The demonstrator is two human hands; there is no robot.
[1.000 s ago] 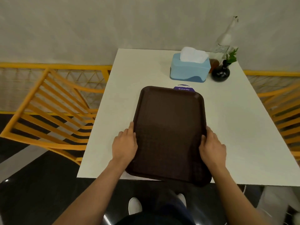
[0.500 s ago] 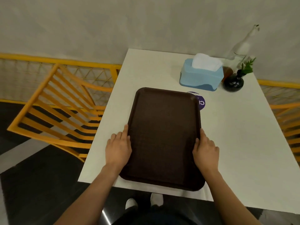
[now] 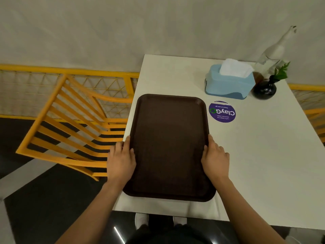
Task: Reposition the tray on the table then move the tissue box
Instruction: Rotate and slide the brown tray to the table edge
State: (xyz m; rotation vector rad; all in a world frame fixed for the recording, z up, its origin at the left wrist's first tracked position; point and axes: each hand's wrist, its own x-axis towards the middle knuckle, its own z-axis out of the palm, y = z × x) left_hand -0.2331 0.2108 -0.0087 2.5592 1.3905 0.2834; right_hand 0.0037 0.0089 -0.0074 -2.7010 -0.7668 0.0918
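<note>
A dark brown tray (image 3: 169, 147) lies flat along the left side of the white table (image 3: 263, 164), its left rim at the table's left edge. My left hand (image 3: 121, 160) grips the tray's left rim and my right hand (image 3: 215, 158) grips its right rim. A light blue tissue box (image 3: 229, 84) with white tissue sticking out stands at the far right of the table, beyond the tray and apart from it.
A round purple sticker (image 3: 222, 111) lies on the table just right of the tray's far corner. A black vase with a green sprig (image 3: 265, 87) and a clear glass bottle (image 3: 274, 51) stand beside the tissue box. An orange slatted chair (image 3: 70, 124) sits left of the table.
Both hands have slid the tray to the left and farther onto the table, so its near end no longer overhangs the edge and the purple sticker is uncovered.
</note>
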